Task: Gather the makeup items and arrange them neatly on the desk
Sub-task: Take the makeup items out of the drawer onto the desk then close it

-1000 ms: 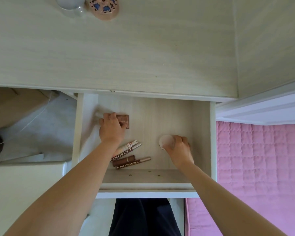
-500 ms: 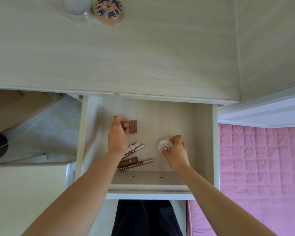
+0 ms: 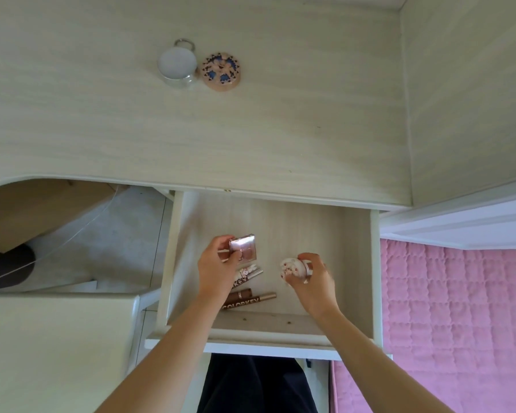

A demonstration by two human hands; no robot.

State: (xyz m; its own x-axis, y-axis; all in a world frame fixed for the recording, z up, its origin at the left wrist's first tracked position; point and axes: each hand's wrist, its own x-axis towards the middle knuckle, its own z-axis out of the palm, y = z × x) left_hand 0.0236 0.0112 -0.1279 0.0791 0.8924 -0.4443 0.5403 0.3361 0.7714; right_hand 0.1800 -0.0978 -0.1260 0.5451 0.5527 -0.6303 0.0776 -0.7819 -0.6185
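Note:
Both my hands are over the open drawer (image 3: pixel 358 263) under the desk top (image 3: pixel 251 129). My left hand (image 3: pixel 218 269) pinches a small square rose-gold compact (image 3: pixel 245 247) and lifts it off the drawer floor. My right hand (image 3: pixel 310 278) grips a small round white jar with a pink pattern (image 3: pixel 289 268). Beneath my left hand lie a white-and-brown tube (image 3: pixel 249 274) and two brown "COLORKEY" tubes (image 3: pixel 245 299). On the desk stand a round white-lidded jar (image 3: pixel 177 67) and a round pink-and-blue patterned compact (image 3: pixel 220 72), side by side.
A side panel (image 3: pixel 465 99) closes the desk on the right. A pink quilted bed (image 3: pixel 459 308) lies right of the drawer. Left of it are a pale cabinet top (image 3: pixel 57 338), tiled floor and a thin cable (image 3: pixel 81 231).
Both hands have lifted their items off the drawer floor and pulled back toward me. The view tilted up, so the desk top's jar and compact show fully.

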